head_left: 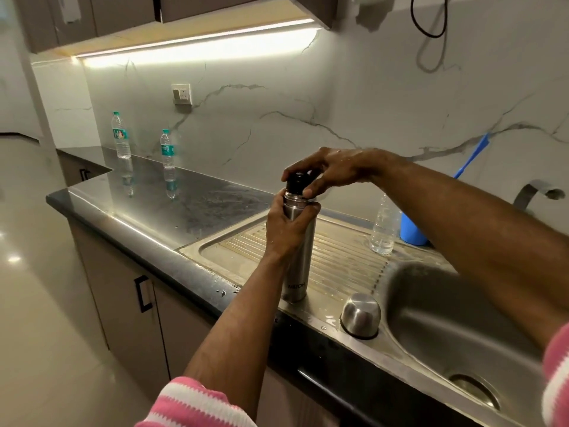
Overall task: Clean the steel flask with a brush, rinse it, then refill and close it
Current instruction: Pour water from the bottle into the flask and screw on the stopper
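Tall cylindrical steel flask point(297, 260): upright on ribbed steel drainboard point(345, 260); left hand point(284, 228) grips body, right hand point(331, 169) pinches round black stopper point(296, 182).

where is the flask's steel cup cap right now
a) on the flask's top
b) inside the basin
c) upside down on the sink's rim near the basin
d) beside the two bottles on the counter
c: the steel cup cap sits dome-up on the sink's rim, apart from the steel flask, whose black stopper the right hand grips.

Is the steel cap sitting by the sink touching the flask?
Apart. The head view shows the steel cap upside down on the sink rim, with bare wet steel between it and the flask.
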